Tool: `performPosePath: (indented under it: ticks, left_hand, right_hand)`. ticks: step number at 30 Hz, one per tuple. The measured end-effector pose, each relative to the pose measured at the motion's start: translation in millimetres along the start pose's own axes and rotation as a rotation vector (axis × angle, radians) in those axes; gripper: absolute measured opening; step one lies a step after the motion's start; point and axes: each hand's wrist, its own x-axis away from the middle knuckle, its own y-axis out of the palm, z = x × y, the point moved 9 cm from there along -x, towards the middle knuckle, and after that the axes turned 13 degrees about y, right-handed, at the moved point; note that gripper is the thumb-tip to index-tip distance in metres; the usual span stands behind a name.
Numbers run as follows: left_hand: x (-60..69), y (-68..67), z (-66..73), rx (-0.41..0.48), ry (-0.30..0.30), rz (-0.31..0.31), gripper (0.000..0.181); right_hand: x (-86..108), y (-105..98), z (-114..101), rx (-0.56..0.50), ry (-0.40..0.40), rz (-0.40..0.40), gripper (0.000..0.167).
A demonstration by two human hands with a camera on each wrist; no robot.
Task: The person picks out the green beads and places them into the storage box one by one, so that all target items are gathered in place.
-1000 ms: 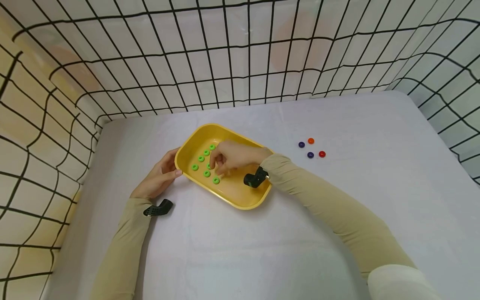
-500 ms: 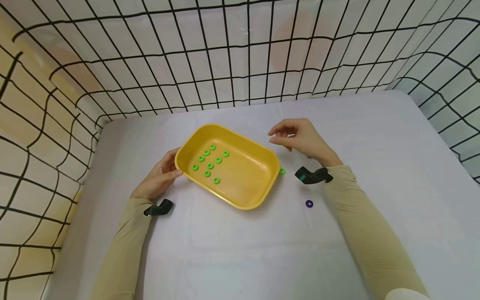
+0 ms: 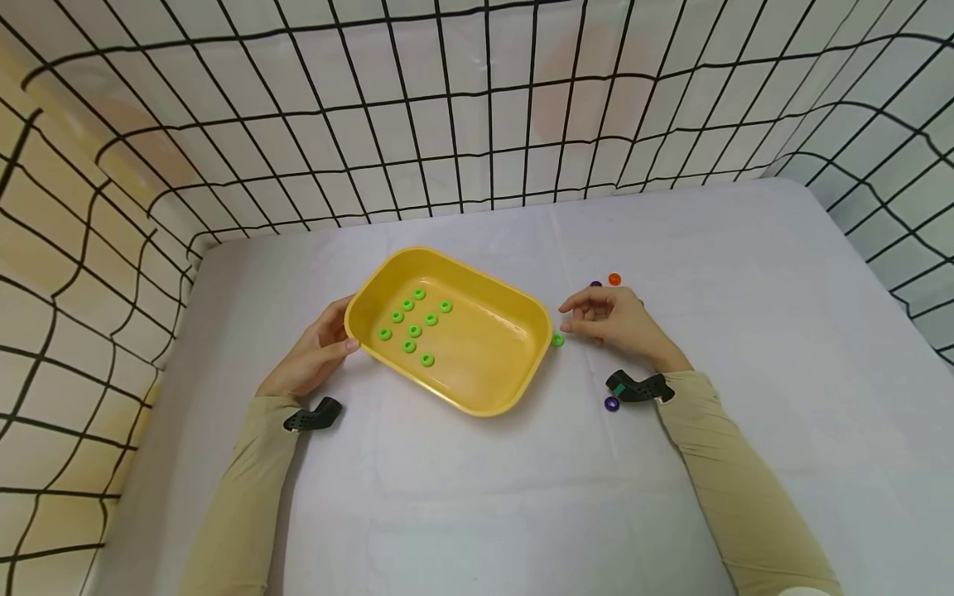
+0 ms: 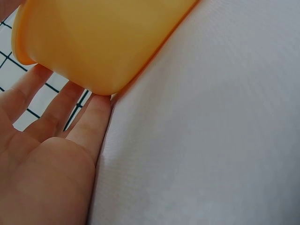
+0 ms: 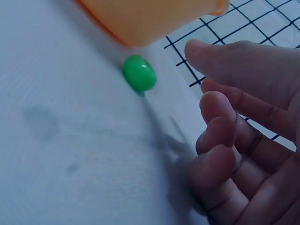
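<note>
A yellow plastic tray (image 3: 484,364) lies at an angle on the cloth, with several small green rings (image 3: 409,346) grouped in its left part. My left hand (image 3: 313,352) holds the tray's left end, thumb at the rim and fingers against the outer wall. Just outside the tray's right end lies one more green ring (image 5: 139,73). My right hand (image 3: 614,323) hovers close to that ring with loosely bent fingers. A gap shows between thumb and index finger, and nothing is held there.
Behind the right hand lie an orange ring (image 3: 614,279) and a partly hidden purple ring (image 3: 595,284). Another purple ring (image 3: 612,404) is beside the right wrist camera (image 3: 639,386). Black wire mesh (image 3: 492,108) rises along the table's back and sides.
My right hand has left the tray's inside, moved right past its end, then come down nearer the loose green ring. My left hand and the tray have stayed in place.
</note>
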Motion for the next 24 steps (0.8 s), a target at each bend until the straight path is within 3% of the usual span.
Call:
performPosePath:
  ticks: [11, 24]
  left_hand:
    - [-0.2, -0.4, -0.3, 0.001, 0.01, 0.001, 0.062]
    - [-0.7, 0.7, 1.8, 0.012, 0.019, -0.008, 0.061]
  right_hand:
    - [-1.1, 16, 5, 0.107, -0.035, -0.081, 0.035]
    - [-1.0, 18, 4, 0.114, -0.037, -0.076, 0.029]
